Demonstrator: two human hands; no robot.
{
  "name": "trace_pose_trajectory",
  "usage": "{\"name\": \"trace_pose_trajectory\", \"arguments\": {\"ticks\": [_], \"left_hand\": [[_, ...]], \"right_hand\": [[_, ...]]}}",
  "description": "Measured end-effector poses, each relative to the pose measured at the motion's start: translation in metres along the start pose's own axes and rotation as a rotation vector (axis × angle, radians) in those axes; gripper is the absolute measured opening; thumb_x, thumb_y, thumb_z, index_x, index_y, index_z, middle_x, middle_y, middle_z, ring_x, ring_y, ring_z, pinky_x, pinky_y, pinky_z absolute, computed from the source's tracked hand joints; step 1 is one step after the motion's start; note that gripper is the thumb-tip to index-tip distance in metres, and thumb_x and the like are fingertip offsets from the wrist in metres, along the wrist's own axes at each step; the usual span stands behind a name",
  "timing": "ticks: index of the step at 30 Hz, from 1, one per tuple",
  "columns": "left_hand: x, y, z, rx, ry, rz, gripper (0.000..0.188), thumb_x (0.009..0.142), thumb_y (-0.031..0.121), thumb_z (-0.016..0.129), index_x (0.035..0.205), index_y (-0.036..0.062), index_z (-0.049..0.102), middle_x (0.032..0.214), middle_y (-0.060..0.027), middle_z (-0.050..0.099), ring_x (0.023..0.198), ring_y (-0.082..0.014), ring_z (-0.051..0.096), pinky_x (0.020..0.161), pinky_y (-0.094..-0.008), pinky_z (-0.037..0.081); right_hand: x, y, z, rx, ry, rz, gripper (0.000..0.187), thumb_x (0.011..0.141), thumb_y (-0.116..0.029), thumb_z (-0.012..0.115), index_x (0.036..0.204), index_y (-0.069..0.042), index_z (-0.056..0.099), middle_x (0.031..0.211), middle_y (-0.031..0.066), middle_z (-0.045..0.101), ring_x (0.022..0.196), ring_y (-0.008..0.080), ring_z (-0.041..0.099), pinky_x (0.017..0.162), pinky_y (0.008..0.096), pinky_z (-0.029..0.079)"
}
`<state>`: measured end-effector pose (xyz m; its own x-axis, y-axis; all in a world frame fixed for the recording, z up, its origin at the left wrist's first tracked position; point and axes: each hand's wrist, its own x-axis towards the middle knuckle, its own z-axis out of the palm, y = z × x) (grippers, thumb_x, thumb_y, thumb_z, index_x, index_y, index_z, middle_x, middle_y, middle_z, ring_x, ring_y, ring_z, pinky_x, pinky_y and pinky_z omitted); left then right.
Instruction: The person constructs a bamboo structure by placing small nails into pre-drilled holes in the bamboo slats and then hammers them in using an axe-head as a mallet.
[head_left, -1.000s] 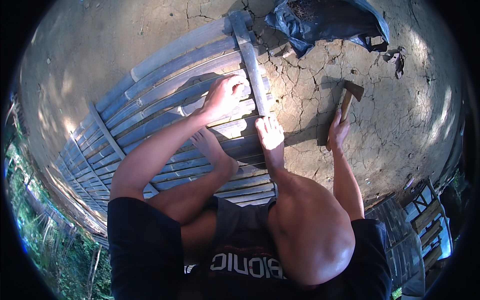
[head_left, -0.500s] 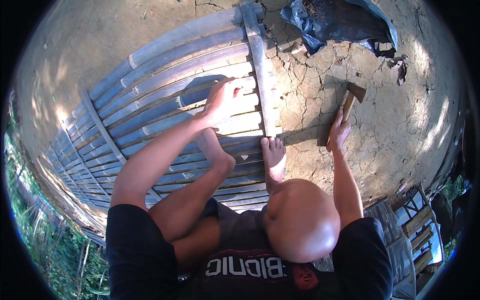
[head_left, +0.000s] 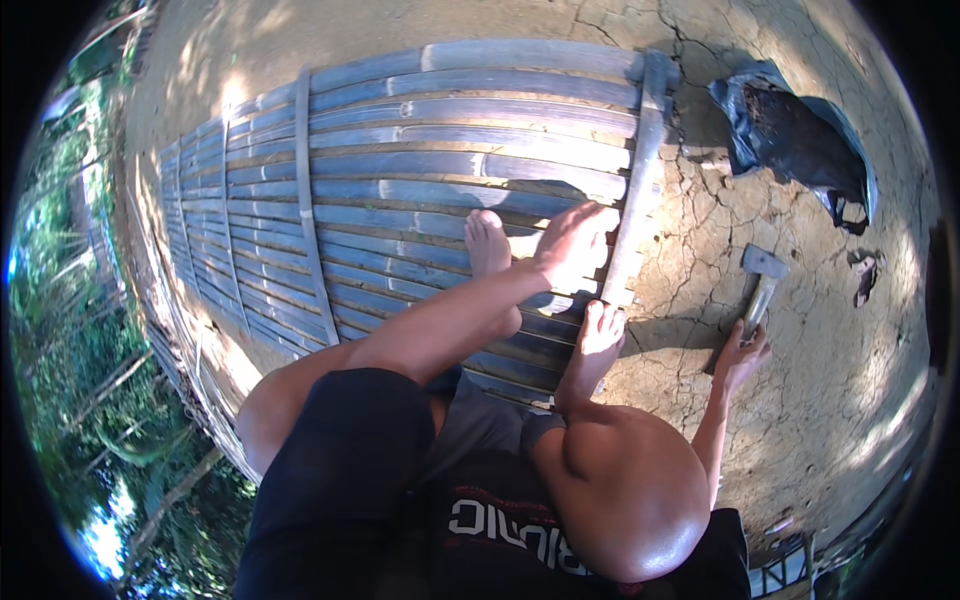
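My right hand [head_left: 740, 357] is closed round the lower part of a hatchet's wooden handle [head_left: 760, 305], over the cracked ground. The grey metal hatchet head [head_left: 765, 262] points away from me. On the left, my left hand [head_left: 572, 248] hovers low over or rests on the split-bamboo slats [head_left: 420, 165], close to the crosspiece [head_left: 636, 185] at their right end. Its fingers are curled, and strong sunlight washes them out. Whatever they may hold, I cannot make out. My bare feet are beside it, one on the slats and one by the crosspiece's near end.
A black plastic bag [head_left: 815, 150] with dark material at its mouth lies on the cracked earth [head_left: 690, 215] at the far right. A small dark scrap [head_left: 865, 278] is near it. Thinner cross strips [head_left: 308, 205] run over the slats at left. Green plants [head_left: 75, 400] border the left side.
The view has swung, so the slats, bag and hatchet appear farther right. My left arm now reaches across my leg, with that hand nearer the front foot. The hatchet stays in my right hand, its head turned.
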<state>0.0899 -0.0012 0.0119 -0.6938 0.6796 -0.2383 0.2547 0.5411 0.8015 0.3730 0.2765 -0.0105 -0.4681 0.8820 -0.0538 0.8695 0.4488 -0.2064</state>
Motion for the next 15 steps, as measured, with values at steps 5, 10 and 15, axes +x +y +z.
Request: {"name": "trace_pose_trajectory", "arguments": {"ticks": [5, 10, 15], "left_hand": [[-0.016, 0.018, 0.030, -0.145, 0.360, -0.131, 0.035, 0.089, 0.001, 0.055, 0.122, 0.0099, 0.056, 0.104, -0.0180, 0.063, 0.086, -0.0382, 0.065, 0.073, -0.0437, 0.055], [-0.030, 0.013, 0.024, -0.176, 0.508, -0.194, 0.032, 0.079, -0.004, 0.062, 0.108, 0.0093, 0.059, 0.085, -0.0087, 0.057, 0.069, -0.0258, 0.059, 0.063, -0.0382, 0.050], [-0.041, -0.032, 0.017, 0.077, 0.603, -0.161, 0.031, 0.080, -0.008, 0.055, 0.109, 0.0032, 0.062, 0.086, -0.0129, 0.060, 0.078, -0.0287, 0.061, 0.071, -0.0386, 0.051]], "right_hand": [[0.005, -0.077, -0.003, 0.244, -0.068, -0.347, 0.035, 0.096, -0.022, 0.062, 0.127, -0.008, 0.060, 0.121, 0.0182, 0.058, 0.105, 0.0357, 0.055, 0.094, 0.0517, 0.045], [0.006, -0.186, 0.023, 0.441, -0.355, -0.872, 0.036, 0.096, -0.010, 0.061, 0.132, -0.007, 0.057, 0.123, 0.0176, 0.059, 0.112, 0.0370, 0.055, 0.101, 0.0460, 0.042], [0.019, -0.187, 0.043, 0.329, -0.390, -1.007, 0.047, 0.087, -0.009, 0.070, 0.133, -0.006, 0.058, 0.127, 0.0160, 0.057, 0.110, 0.0360, 0.052, 0.097, 0.0445, 0.043]]}}
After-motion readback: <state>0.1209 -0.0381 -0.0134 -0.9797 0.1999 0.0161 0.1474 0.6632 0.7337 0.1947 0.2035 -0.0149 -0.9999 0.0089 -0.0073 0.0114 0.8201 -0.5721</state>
